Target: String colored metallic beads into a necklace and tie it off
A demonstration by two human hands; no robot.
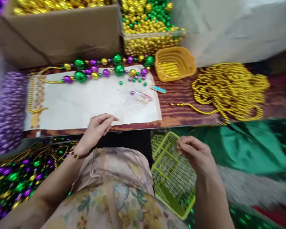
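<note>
While the left hand (97, 131) is at the front edge of the white rectangular sheet (85, 101), its fingertips are narrow; whether they grip anything cannot be determined. The right hand (197, 152) pinches a thin thread-like item (179, 141) above the lime-green plastic basket (173, 149). Along the sheet's rear edge, 1 strand of green, purple and gold beads (119, 70) lies in 2 rows.

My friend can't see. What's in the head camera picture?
A person's left hand and right hand, fingertips pinched, are by a table's edge. A shiny green, purple and gold bead string lies partly on a white mat, with an orange basket and heaped yellow bead strands to the right.
</note>
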